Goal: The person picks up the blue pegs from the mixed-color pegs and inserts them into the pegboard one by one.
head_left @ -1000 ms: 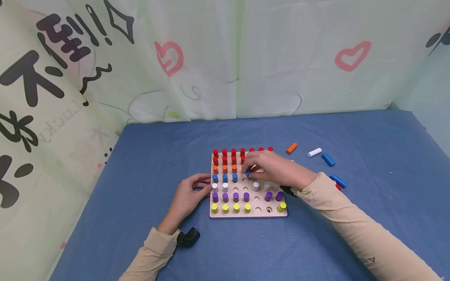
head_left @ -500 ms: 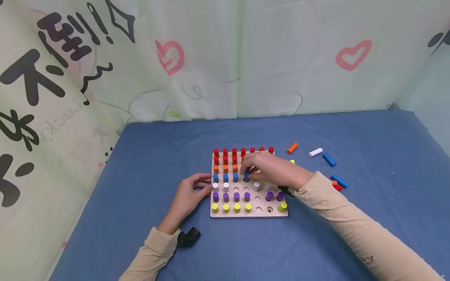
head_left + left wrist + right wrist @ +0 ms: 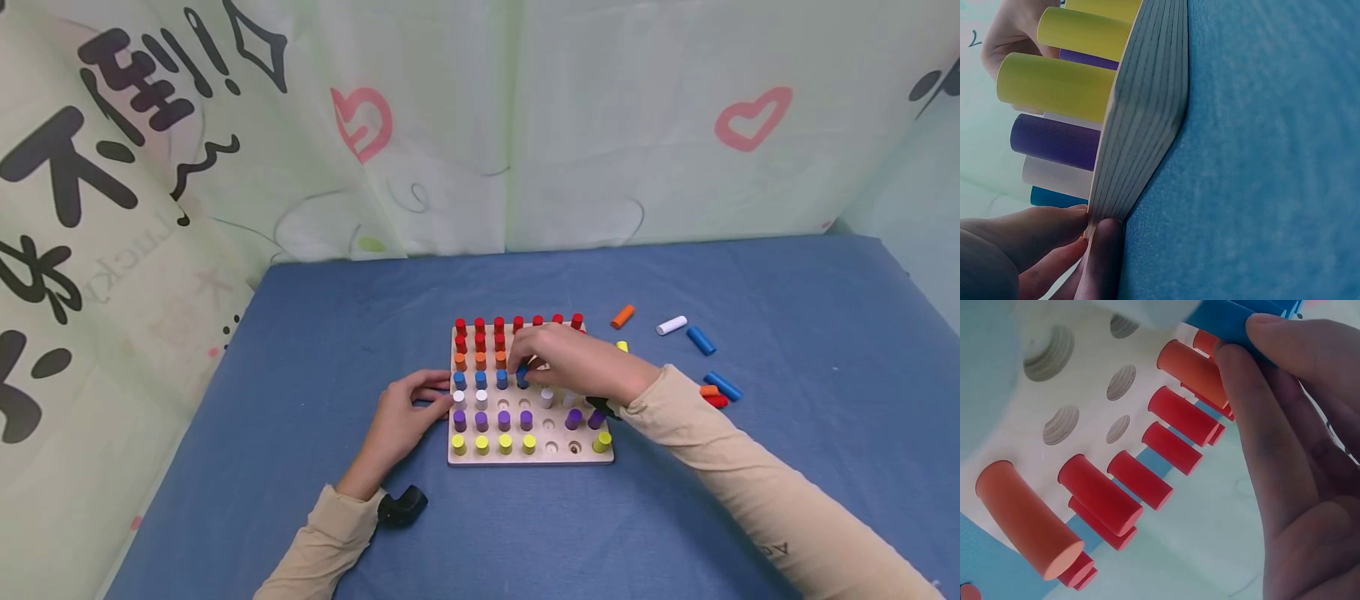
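The curtain (image 3: 442, 150) bears black "不" (image 3: 67, 196) and "!" (image 3: 206, 43) toward ten o'clock, faint backwards "Lucky" (image 3: 135, 258) at nine; letters (image 3: 775, 550) on the sleeve (image 3: 757, 492) at four blur.

Pegboard (image 3: 1147, 81): pale wood, layered plywood edge, matt. Pegs (image 3: 1054, 84) on it: smooth, low sheen. Tablecloth (image 3: 480, 533) under it: matt, woven. Curtain (image 3: 600, 167) behind it: creased fabric.

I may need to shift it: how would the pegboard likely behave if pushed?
The pegboard looks stiff: its thick edge shows plywood-like layers. Lying flat and wide, it would likely slide rather than tip. The pegs sit in holes, so they would probably ride along.
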Demonstrator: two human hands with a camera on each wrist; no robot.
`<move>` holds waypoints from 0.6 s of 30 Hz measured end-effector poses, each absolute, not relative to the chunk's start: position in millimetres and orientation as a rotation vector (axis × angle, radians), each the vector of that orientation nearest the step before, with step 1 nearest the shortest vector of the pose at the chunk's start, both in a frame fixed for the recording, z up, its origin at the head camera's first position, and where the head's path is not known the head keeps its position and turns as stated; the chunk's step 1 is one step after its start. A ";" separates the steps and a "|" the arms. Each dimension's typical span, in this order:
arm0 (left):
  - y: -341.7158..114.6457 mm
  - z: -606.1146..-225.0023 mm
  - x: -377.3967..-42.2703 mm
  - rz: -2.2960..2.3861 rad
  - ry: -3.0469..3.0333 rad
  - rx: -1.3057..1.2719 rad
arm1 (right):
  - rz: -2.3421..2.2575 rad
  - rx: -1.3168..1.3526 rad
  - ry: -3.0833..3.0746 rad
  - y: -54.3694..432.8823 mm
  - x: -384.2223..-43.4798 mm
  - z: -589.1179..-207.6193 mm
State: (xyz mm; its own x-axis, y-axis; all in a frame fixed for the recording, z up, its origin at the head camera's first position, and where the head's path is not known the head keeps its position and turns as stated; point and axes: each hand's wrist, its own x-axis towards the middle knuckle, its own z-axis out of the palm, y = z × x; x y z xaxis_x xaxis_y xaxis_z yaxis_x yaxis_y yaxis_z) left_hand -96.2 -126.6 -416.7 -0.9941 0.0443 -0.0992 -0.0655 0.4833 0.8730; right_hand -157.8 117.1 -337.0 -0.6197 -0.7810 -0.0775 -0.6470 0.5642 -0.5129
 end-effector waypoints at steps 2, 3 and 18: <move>-126.8 -416.9 -96.2 1.543 2.613 -0.019 | -0.635 -1.177 2.509 116.4 -157.7 -336.7; -126.8 -416.9 -96.2 1.544 2.613 -0.020 | -0.632 -1.177 2.511 116.3 -157.7 -336.6; -126.2 -416.1 -95.8 1.527 2.622 -0.029 | -0.580 -1.152 2.498 113.6 -159.5 -339.0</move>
State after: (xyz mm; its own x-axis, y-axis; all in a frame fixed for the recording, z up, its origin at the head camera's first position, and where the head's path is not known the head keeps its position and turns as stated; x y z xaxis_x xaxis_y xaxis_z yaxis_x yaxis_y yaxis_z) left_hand -95.8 -126.2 -416.1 -0.9941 0.0376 -0.1018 -0.0700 0.4946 0.8663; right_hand -159.5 113.6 -339.0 -0.6192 -0.7755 -0.1237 -0.6415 0.5903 -0.4900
